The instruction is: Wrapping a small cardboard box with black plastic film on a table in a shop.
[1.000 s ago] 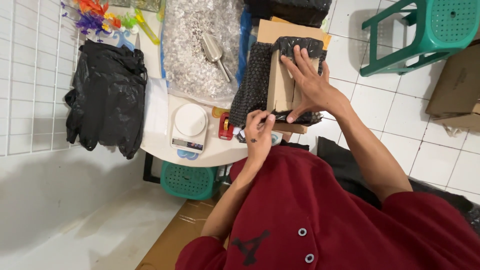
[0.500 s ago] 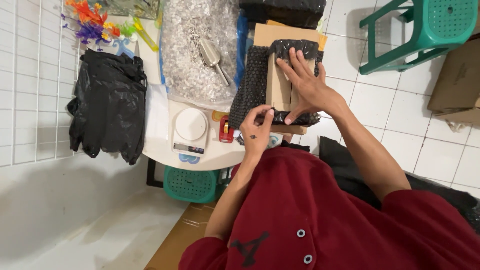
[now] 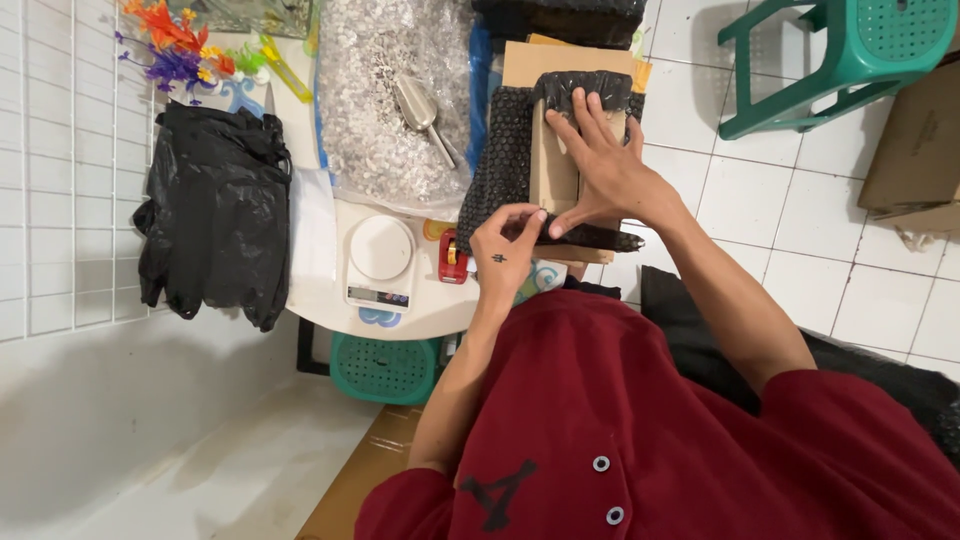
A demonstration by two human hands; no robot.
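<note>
Head view, landmark: I take the small white round table [image 3: 330, 300] as my reference for everything here.
Head view, parcel: the cardboard box [image 3: 553, 160] stands at the table's far right edge, half-sleeved in black bubble wrap [image 3: 500, 165], with flat cardboard sheets under it.
Head view, right hand: my right hand [image 3: 605, 170] lies flat on the box, fingers spread and pressing the wrap down over its top; it is not closed on anything.
Head view, left hand: my left hand [image 3: 510, 255] pinches the lower edge of the wrap between thumb and fingertips, at the table-side corner of the box.
Head view, neighbours: a red tape dispenser [image 3: 453, 258] sits just beside the left hand; the white kitchen scale [image 3: 380, 262] is on the table's middle; a clear bag of white filler [image 3: 395, 100] with a metal scoop [image 3: 420, 110] lies beyond the scale; black plastic bags [image 3: 215, 225] hang off the table's left side.
Risk, wrap: I judge the sleeve can spring open if the flat hand eases, since nothing visible fixes it.
Risk, box: it rides near the table edge, so a hard tug by the pinch could tip it off.
Change, half a second back: the box, the scale and both hands sit much as they did; the left fingers look slightly closer to the right thumb.
</note>
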